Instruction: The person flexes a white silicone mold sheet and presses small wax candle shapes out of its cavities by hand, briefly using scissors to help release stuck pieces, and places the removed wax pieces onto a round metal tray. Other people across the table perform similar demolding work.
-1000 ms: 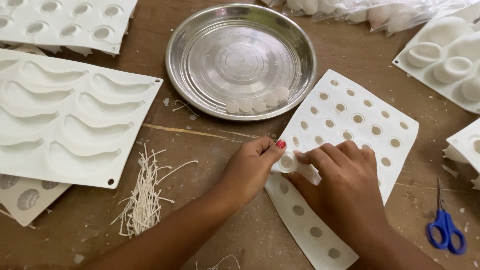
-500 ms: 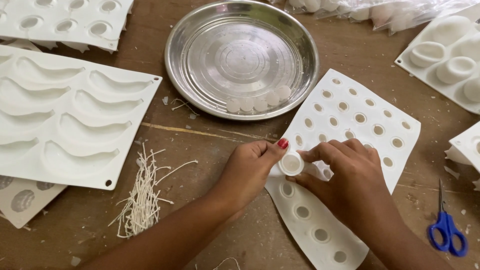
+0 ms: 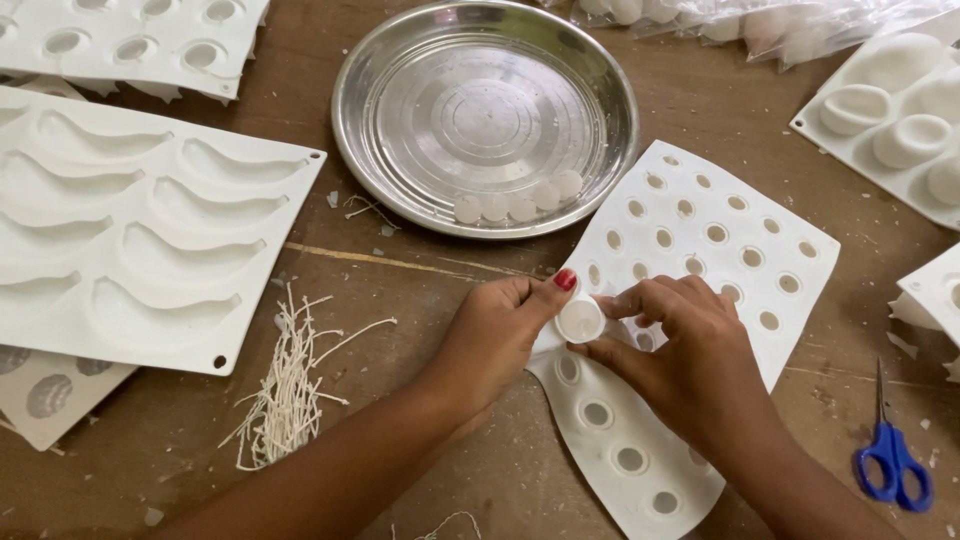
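Wax disc [image 3: 580, 321], small and white, pinched between left hand [image 3: 492, 335] and right hand [image 3: 690, 352] over white dotted mould sheet [image 3: 700, 270] near worktop's [image 3: 420, 300] front edge. Behind, steel tray [image 3: 485, 115]; wick bundle [image 3: 290, 395] leftward; blue scissors [image 3: 893, 462] by right edge.

The round tray [image 3: 485, 115] at twelve o'clock is shiny, scratched metal. The dotted mould [image 3: 690, 290] is matt white, bendy like rubber. The table [image 3: 420, 290] is rough, worn wood. The scissors [image 3: 893, 465] at four o'clock have glossy blue plastic handles.
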